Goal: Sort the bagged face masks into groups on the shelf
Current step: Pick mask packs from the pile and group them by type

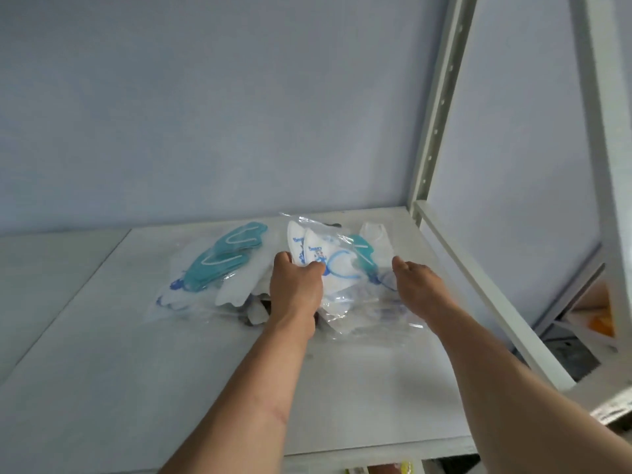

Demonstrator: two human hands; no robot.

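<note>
Head view, looking down onto a white shelf (102, 354) against a pale blue wall. Heaped toward the back of that shelf, a jumble of clear bags of face masks, none yet split into separate groups. Nearest the left edge of the heap, a bag of teal masks (222, 258); at the heap's middle, lifted off it, a bag of white printed masks (318, 248) with blue lettering; behind the heap's right side, a plain white mask bag (374, 239) next to another teal one (362, 249). Left hand (295, 285) curled around the lower edge of the printed bag, thumb on one face and fingers on the other, pinching film and mask together. Right hand (415, 278) just off the heap's right side, fingers loosely extended, seemingly holding nothing, though contact with the film underneath hard to judge. Probably very light, soft and floppy: thin crinkly plastic, slick against its neighbours, likely to slide or drag adjacent bags along when pulled. Little risk of breakage, more of slipping or of lifting two at once. Best taken by pinching through the film onto the mask body itself, or at a sealed edge, rather than on loose slack plastic. Grey metal upright (441, 97) to the right of the heap, clear of the work.
</note>
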